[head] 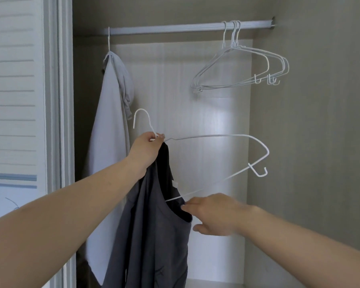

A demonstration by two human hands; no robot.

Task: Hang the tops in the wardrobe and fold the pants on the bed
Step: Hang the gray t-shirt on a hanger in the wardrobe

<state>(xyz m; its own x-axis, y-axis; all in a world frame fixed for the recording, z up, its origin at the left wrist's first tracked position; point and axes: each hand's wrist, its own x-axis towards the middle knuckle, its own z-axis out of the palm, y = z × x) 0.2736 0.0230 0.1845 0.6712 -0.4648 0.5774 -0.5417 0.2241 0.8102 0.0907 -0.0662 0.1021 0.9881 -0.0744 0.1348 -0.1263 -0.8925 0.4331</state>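
While the left hand point(148, 148) pinches one hanger point(227, 137), the open-fingered right hand point(214, 215) touches one dark top point(154, 235).

Two bare forearms, no sleeves in view, left hand point(147, 149), right hand point(213, 215), no jewellery visible

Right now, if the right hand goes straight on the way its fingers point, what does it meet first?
The right hand points left, so it likely meets the dark top's neckline first, just under the hanger wire; its fingertips look almost there.
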